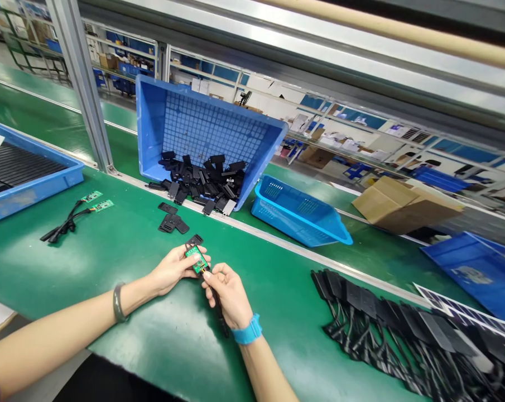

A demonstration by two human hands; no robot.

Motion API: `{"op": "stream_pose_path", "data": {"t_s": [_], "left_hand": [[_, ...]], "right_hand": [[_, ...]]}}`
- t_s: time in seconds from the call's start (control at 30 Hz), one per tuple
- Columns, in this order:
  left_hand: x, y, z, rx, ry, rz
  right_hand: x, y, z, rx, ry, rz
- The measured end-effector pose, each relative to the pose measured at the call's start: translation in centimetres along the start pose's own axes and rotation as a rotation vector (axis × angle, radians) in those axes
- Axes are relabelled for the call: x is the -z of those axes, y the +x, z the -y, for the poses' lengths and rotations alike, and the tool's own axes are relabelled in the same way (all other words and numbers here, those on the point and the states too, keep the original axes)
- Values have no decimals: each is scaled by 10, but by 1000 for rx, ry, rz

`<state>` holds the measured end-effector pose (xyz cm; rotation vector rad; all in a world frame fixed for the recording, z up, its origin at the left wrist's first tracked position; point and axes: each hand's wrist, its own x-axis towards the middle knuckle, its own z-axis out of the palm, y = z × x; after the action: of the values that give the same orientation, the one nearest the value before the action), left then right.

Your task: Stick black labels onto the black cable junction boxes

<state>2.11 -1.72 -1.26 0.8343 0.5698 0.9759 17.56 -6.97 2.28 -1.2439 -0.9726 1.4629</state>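
Note:
My left hand [177,269] is closed around a green circuit board [196,260], its thumb lying over the board's face. A black plastic part [195,240] shows just beyond those fingers; whether it touches the board I cannot tell. Thumb and fingers of my right hand [228,293] pinch the black cable [219,312] where its coloured wires meet the board's near end. The cable hangs down past my right palm. Several flat black plastic covers [173,222] lie on the green bench beyond my hands.
A tilted blue crate [210,120] holds many black plastic parts. Two more boards with cables [78,215] lie at left beside a blue tray [34,195]. A blue basket [300,215] stands behind the metal rail. Rows of black cabled units [386,324] cover the right side.

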Motion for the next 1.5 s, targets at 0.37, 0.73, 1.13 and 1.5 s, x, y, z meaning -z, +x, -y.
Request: {"op": "stream_pose_path", "data": {"t_s": [0.37, 0.73, 1.13, 1.5], "left_hand": [[-4, -4, 2, -114, 149, -94], [-4, -4, -14, -60, 72, 57], [0, -4, -19, -25, 30, 56], [-4, -11, -19, -27, 13, 77]], "right_hand": [[5, 0, -11, 44, -414, -18], [16, -1, -2, -37, -142, 4], [2, -13, 21, 49, -167, -33], [-3, -10, 10, -55, -133, -46]]}}
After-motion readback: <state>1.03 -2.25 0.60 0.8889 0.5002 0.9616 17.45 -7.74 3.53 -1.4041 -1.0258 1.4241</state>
